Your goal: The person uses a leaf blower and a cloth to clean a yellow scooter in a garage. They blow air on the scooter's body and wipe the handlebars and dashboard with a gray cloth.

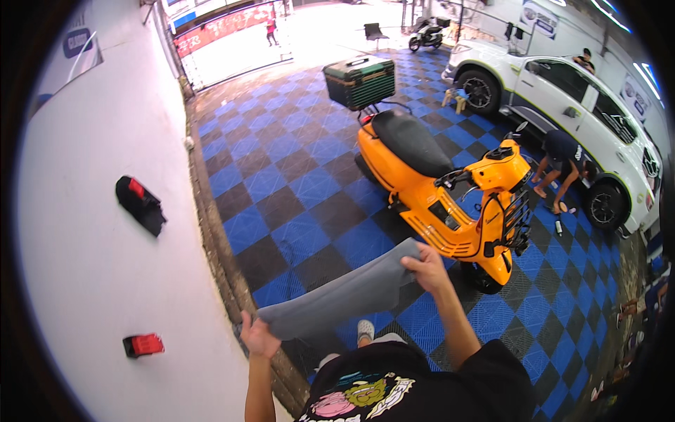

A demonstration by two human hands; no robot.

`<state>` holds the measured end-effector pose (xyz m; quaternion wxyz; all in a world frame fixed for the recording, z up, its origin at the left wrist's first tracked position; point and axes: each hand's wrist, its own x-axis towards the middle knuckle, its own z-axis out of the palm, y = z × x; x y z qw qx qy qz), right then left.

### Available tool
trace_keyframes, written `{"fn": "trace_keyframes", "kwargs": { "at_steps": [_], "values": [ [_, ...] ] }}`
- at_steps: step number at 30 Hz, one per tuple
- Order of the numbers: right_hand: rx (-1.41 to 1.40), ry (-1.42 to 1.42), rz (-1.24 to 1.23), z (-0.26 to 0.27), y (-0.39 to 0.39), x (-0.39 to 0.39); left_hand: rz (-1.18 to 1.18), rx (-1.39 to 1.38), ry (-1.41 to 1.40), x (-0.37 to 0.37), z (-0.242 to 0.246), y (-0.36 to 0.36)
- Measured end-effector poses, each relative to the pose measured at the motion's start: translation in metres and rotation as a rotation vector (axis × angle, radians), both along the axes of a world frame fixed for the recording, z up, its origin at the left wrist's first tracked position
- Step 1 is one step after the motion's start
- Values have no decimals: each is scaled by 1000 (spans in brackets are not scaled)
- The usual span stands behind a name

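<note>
A grey cloth (337,300) is stretched slantwise in front of my body, its right end higher in the picture. My left hand (259,336) has its near end, palm partly turned up and thumb raised. At the far end my right hand (428,265) pinches a corner between thumb and fingers. Just past that hand stands an orange scooter (411,203) with a black seat (410,142). A green and black top box (360,82) sits on its rear rack. The cloth's lower edge hangs loose and looks slightly blurred.
Blue and black floor tiles (295,211) run beneath the scooter. To the left rises a white wall (105,285) with black-and-red items (143,345) on it. A person (564,158) crouches beside a white pickup (559,100); a bottle (559,227) lies nearby.
</note>
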<state>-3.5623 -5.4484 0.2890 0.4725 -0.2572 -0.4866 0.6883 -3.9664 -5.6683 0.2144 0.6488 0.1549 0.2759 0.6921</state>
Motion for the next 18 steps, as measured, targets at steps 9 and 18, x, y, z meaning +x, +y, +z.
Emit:
{"fn": "trace_keyframes", "kwargs": {
  "at_steps": [9, 18],
  "values": [
    [3, 13, -201, 21, 69, -55, 256, 48, 1178, -81, 73, 108],
    [195, 37, -358, 105, 131, -120, 308, 136, 1287, -173, 186, 224]
  ]
}}
